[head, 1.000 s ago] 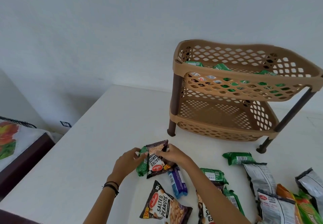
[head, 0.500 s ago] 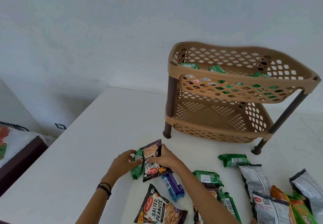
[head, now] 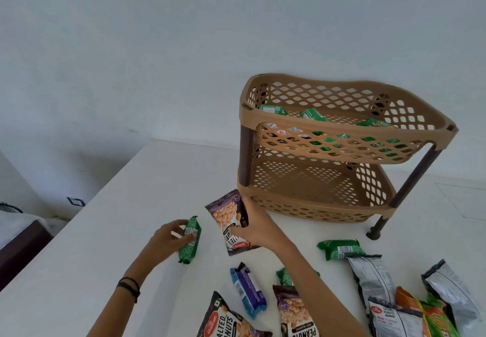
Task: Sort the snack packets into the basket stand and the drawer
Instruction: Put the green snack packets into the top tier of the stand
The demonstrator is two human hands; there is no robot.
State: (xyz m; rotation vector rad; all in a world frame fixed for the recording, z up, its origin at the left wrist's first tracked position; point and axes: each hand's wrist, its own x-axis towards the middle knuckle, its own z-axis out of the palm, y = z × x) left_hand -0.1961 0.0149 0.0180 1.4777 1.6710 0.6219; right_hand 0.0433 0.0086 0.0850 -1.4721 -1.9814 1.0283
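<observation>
My right hand [head: 253,227] grips a dark salted peanuts packet [head: 227,214], lifted just in front of the lower tier of the tan two-tier basket stand [head: 334,206]. My left hand [head: 168,240] pinches a small green packet [head: 190,239] over the white table [head: 105,231]. The stand's upper tier holds several green packets [head: 313,114] and a few others. No drawer is in view.
Loose packets lie along the near table edge: a blue one [head: 248,289], two more peanut packets [head: 228,321], a green one [head: 340,248], silver-backed ones [head: 373,281] and an orange-green bag [head: 431,318]. A dark bed frame [head: 18,247] stands at left.
My hands have drawn apart: the right lifted the peanuts packet toward the stand's lower tier, the left kept the green packet to the left.
</observation>
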